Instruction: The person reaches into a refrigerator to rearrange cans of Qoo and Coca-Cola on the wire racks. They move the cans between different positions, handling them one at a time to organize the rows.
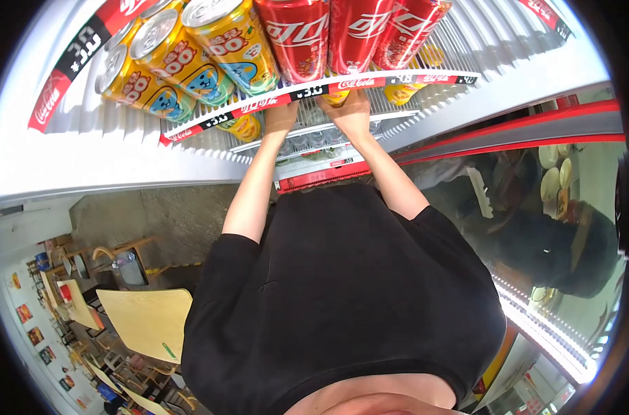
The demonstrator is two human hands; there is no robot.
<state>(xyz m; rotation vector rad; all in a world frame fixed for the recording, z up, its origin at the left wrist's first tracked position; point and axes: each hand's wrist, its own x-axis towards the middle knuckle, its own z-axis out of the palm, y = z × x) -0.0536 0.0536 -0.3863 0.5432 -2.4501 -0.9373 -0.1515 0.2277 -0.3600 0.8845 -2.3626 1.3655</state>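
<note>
Near: black shirt [342, 277], arms reaching into cooler [121, 159]. Left hand [280, 120] and right hand [349, 114] apart under price rail [248, 107]; fingers partly hidden, grip can't tell. Yellow can [336, 98] beside right hand, contact unclear. Step in hand looks like lower-shelf [397, 119] handling; next move probably calls for rail clearance. Far: red cans [297, 38], upper level.

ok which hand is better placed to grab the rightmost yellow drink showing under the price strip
Probably the right hand: it appears nearer to that yellow drink, while the left hand is farther left.
</note>
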